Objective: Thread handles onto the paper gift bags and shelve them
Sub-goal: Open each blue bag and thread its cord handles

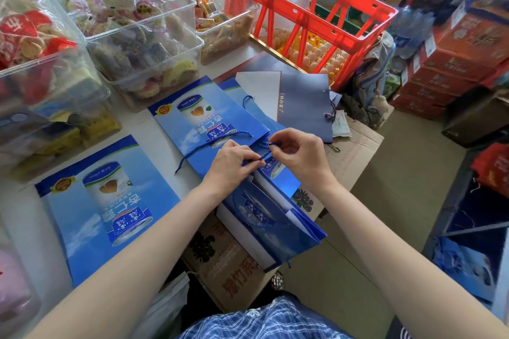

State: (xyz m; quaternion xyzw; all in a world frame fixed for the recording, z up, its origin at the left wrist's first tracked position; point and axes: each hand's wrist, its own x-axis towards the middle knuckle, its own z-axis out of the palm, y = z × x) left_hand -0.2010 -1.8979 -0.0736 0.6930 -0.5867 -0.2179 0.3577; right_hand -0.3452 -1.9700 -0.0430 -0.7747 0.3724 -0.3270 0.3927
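Left hand point(232, 165) and right hand point(300, 153) both pinching the blue cord point(265, 156), grip clenched on it. Held just above a blue paper bag point(275, 217) at the bench point(154, 135) edge.

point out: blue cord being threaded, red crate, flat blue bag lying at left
blue cord point(214, 143), head view, on its mid-length lying across the bag.
red crate point(341, 15), head view, on its near rim.
flat blue bag point(82, 215), head view, on its printed face.

Bare forearms, no sleeves; a blue-and-white plaid garment point(264, 319) below.
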